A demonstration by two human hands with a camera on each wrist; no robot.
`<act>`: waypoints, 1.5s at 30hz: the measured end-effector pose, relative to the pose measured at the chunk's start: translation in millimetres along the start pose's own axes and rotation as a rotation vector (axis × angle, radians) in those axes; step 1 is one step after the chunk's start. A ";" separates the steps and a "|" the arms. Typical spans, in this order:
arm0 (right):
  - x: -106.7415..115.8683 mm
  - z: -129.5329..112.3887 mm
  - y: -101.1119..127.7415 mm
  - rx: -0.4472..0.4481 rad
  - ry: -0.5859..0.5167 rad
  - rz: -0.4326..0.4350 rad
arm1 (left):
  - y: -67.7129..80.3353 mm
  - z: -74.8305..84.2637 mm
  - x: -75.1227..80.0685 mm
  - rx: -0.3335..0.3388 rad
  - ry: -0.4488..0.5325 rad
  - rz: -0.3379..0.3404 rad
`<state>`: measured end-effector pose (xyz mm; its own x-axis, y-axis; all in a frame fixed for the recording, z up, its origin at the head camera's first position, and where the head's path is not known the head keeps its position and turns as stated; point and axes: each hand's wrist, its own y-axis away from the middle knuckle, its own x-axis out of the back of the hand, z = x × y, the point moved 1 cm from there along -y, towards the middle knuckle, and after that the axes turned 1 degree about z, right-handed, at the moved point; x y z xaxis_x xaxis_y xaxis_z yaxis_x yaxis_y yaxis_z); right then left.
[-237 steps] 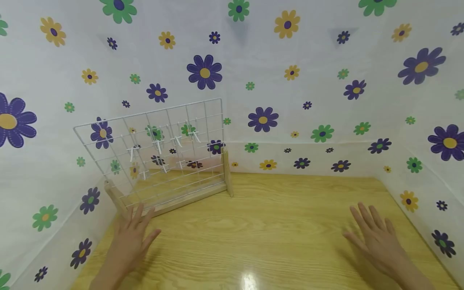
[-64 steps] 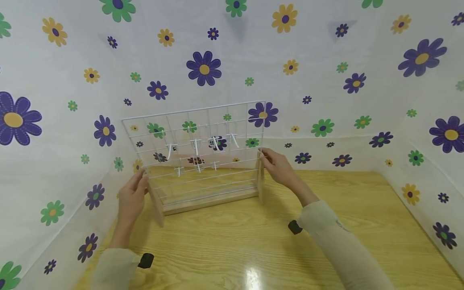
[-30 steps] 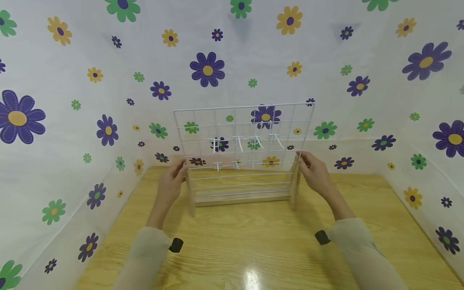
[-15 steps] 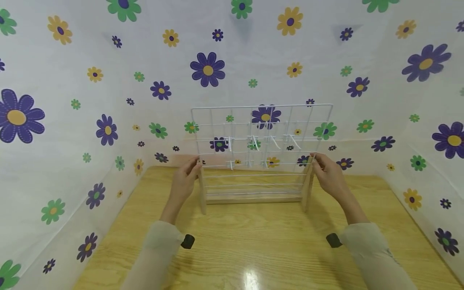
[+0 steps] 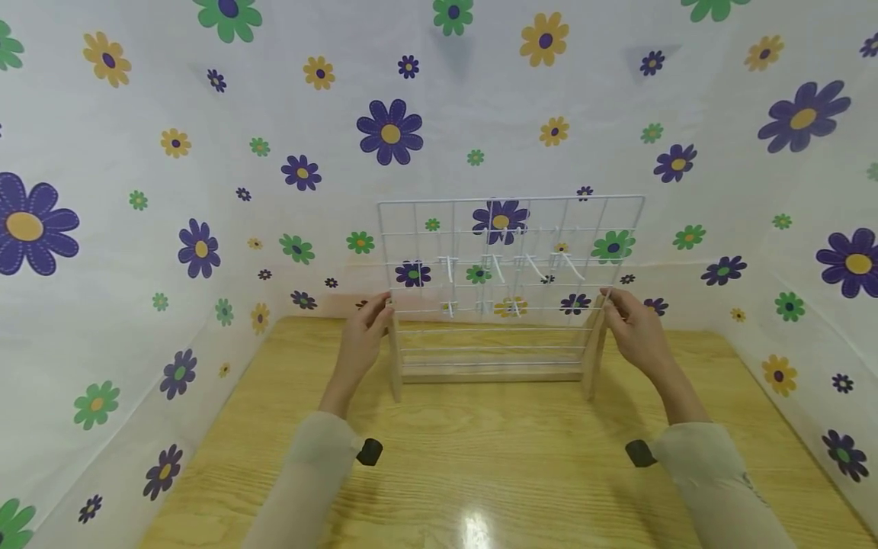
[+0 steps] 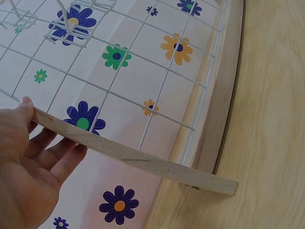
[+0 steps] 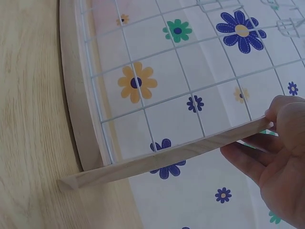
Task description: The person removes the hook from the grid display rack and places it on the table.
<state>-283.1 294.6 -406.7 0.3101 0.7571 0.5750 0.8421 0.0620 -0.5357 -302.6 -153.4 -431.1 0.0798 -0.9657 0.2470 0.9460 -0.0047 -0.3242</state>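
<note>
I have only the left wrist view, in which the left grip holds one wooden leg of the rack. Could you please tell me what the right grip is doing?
Observer: The right grip holds the opposite leg of the rack, near that leg's upper end.
Operator: Thank you. My picture cuts off some hooks. How many are in the upper row, please?
Observer: Four, as the head view shows.
Operator: And where does the top bar run? I cannot see it.
Observer: In the head view it runs nearly level, higher than both the right grip and the left grip.
</note>
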 end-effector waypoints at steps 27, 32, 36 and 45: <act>16.0 9.0 4.6 -0.041 0.012 -0.016 | -10.0 5.6 -17.5 0.066 -0.024 -0.098; 14.7 8.9 5.0 -0.029 0.014 -0.010 | -10.5 6.4 -16.8 0.062 0.007 -0.106; 16.8 8.7 5.6 -0.045 -0.005 -0.032 | -11.2 4.6 -16.7 0.078 0.044 -0.120; 18.5 11.5 5.6 -0.067 -0.057 -0.080 | -11.0 2.8 -14.9 0.113 0.068 -0.128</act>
<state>-277.8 316.4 -406.2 0.2164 0.7876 0.5769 0.8913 0.0817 -0.4459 -313.3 -138.3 -428.7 -0.0610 -0.9745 0.2160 0.9767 -0.1028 -0.1881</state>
